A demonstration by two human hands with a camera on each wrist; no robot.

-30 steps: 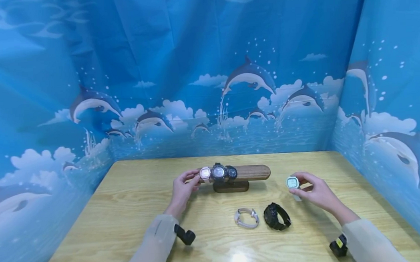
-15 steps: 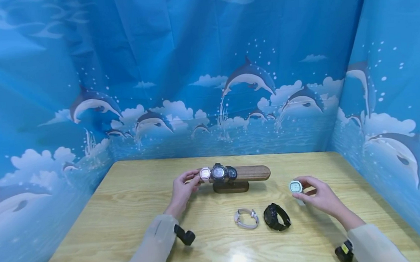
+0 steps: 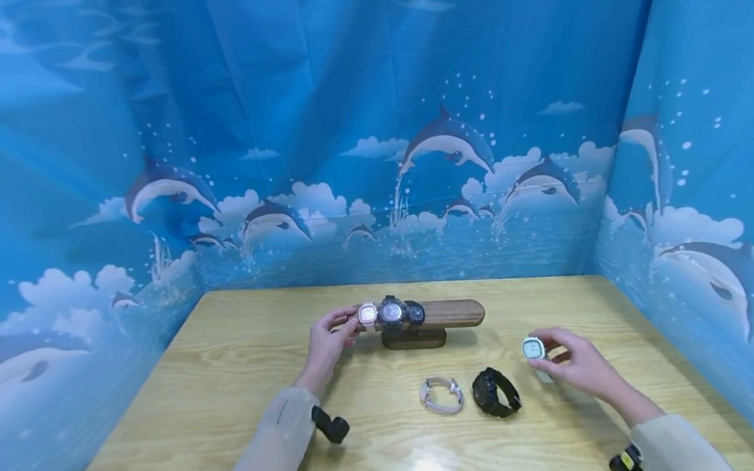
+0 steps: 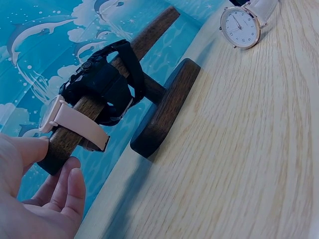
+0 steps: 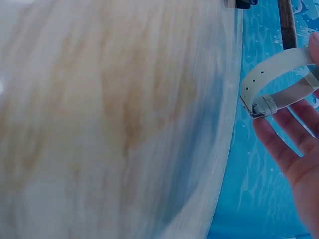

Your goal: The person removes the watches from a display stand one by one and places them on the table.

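My left hand [image 3: 324, 345] grips the left end of a wooden watch stand [image 3: 456, 313], thumb on one side of the bar and fingers below. A pink watch [image 3: 367, 314] sits on the bar right by those fingers. Beside it are a larger black watch [image 3: 391, 312] and another dark watch [image 3: 414, 312]; the bar's right part is bare. On the right, my right hand [image 3: 579, 367] pinches a white watch [image 3: 534, 348] by its case, held over the table. Its pale strap [image 5: 274, 72] forms a buckled loop in the right wrist view.
In front of the stand, a light-strapped watch [image 3: 441, 396] and a black watch [image 3: 495, 392] lie on the wooden table [image 3: 244, 395]. Blue dolphin-print curtains [image 3: 371, 135] enclose the back and sides.
My right hand has drawn the white watch slightly toward me and to the right. The left hand keeps its grip on the stand, and the watches on the table stay put.
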